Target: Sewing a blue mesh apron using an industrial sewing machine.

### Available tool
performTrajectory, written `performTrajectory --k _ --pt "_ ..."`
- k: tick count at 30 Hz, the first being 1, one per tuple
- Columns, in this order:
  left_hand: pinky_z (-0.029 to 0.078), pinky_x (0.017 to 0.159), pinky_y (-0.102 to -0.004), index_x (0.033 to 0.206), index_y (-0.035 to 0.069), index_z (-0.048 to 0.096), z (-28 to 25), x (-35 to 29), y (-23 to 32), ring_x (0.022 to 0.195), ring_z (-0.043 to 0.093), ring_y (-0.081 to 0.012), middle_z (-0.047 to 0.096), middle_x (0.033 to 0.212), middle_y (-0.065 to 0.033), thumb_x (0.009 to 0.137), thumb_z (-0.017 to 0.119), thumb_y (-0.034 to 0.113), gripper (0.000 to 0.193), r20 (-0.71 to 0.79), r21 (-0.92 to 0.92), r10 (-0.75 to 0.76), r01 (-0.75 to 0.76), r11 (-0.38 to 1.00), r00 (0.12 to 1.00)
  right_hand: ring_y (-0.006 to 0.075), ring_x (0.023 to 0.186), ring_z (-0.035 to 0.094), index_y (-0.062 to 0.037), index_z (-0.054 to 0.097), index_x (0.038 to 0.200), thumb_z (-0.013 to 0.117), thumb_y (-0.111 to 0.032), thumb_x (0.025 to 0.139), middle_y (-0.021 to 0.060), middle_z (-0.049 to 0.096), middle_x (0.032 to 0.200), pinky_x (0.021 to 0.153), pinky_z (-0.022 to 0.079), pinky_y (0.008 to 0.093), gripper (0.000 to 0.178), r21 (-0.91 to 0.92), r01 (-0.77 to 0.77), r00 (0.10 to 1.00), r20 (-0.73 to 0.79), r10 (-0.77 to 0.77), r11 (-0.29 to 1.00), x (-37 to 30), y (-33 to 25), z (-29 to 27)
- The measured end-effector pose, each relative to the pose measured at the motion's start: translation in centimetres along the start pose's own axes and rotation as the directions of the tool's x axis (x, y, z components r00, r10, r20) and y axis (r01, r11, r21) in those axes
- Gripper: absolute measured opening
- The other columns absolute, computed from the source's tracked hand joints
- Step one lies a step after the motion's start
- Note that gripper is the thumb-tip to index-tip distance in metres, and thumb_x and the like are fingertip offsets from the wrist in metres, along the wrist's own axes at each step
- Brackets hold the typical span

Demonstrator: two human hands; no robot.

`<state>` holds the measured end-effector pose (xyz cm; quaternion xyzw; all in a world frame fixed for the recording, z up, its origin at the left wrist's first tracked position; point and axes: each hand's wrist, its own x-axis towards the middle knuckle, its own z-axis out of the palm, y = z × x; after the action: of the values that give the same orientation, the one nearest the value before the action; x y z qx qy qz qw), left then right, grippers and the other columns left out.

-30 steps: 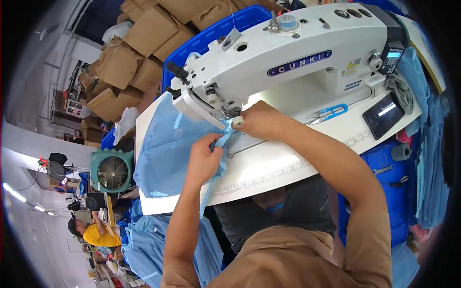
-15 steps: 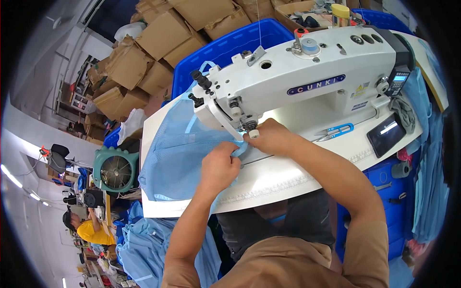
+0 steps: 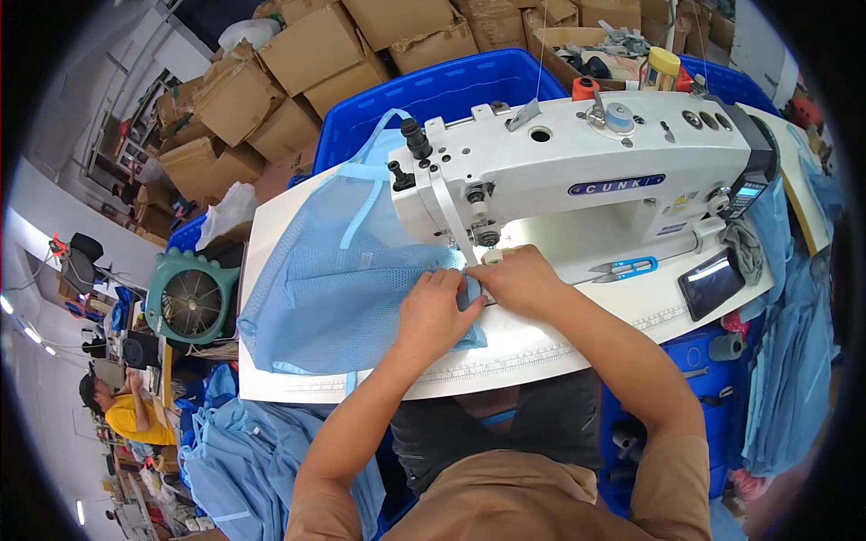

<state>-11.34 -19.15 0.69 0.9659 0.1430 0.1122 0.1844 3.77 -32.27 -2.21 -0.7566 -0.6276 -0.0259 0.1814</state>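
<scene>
A light blue mesh fabric piece (image 3: 334,302) with pale straps spreads over the left part of the white sewing table, its edge reaching the needle area of a white sewing machine (image 3: 604,149). My left hand (image 3: 437,311) grips that edge just in front of the presser foot, thumb pointing right. Close beside it, my right hand (image 3: 519,281) pinches the fabric's edge at the right of the needle; its fingertips are partly hidden by the machine head. The needle itself is too small to make out.
Blue-handled thread snips (image 3: 624,270) and a dark phone (image 3: 711,285) lie to the right on the table, near a grey cloth (image 3: 744,252). Behind stand a blue bin (image 3: 361,122) and cardboard boxes (image 3: 311,50). A green fan (image 3: 191,298) and a person in yellow (image 3: 135,415) are at left.
The view has shifted a little. My left hand has turned flatter over the fabric edge, with its thumb now stretched right. More of the fabric's front corner shows below my left hand.
</scene>
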Motion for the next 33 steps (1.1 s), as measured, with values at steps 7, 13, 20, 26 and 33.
performTrajectory --k 7,13,20,26,33 --pt "0.054 0.076 -0.0458 0.09 0.007 0.068 1.0 -0.3 -0.4 0.091 0.065 -0.032 0.065 0.089 -0.0092 0.085 0.081 0.026 0.024 -0.082 0.03 0.105 -0.103 0.994 0.991 0.0333 0.091 0.072 -0.0069 0.074 0.105 0.066 -0.022 0.096 0.0094 0.071 0.102 0.078 0.058 0.0446 0.019 0.244 -0.362 0.905 -0.138 0.402 0.899 -1.2 0.1 -0.9" --pt "0.054 0.075 -0.0455 0.086 0.006 0.067 1.0 0.1 0.2 0.091 0.065 -0.0317 0.066 0.087 -0.0095 0.084 0.081 0.033 0.03 -0.064 0.092 0.048 -0.042 0.995 0.997 0.0322 0.09 0.073 -0.0051 0.074 0.102 0.069 -0.025 0.095 0.0127 0.071 0.097 0.078 0.058 0.0451 0.022 0.119 -0.351 0.93 -0.074 0.36 0.929 -0.1 -0.7 -0.5" --pt "0.057 0.08 -0.0474 0.1 0.003 0.071 -0.1 1.0 0.4 0.092 0.069 -0.0373 0.07 0.096 -0.0162 0.092 0.072 0.029 0.027 0.095 0.038 -0.05 0.047 0.998 0.994 0.0341 0.091 0.072 -0.0041 0.074 0.095 0.071 -0.028 0.093 0.0155 0.073 0.097 0.08 0.058 0.0465 0.024 0.159 -0.429 0.895 -0.055 0.442 0.889 0.5 -0.6 0.1" --pt "0.058 0.077 -0.0521 0.111 0.002 0.069 0.3 2.3 -2.5 0.09 0.073 -0.0394 0.072 0.106 -0.0166 0.101 0.064 0.019 0.02 -0.079 -0.039 0.071 -0.074 0.996 0.994 0.0371 0.094 0.07 -0.0069 0.076 0.098 0.075 -0.037 0.093 0.0182 0.072 0.094 0.084 0.056 0.0476 0.031 0.255 -0.401 0.908 -0.016 0.418 0.88 0.8 0.6 -0.6" --pt "0.06 0.072 -0.0494 0.108 0.004 0.07 0.3 3.3 -2.9 0.088 0.073 -0.0364 0.071 0.108 -0.014 0.099 0.065 0.019 0.018 0.025 0.142 0.212 -0.213 0.967 0.977 0.0371 0.09 0.072 -0.0036 0.074 0.094 0.077 -0.039 0.089 0.0179 0.073 0.093 0.083 0.056 0.0484 0.035 0.25 -0.38 0.924 0.061 0.377 0.891 0.8 0.8 -0.7"
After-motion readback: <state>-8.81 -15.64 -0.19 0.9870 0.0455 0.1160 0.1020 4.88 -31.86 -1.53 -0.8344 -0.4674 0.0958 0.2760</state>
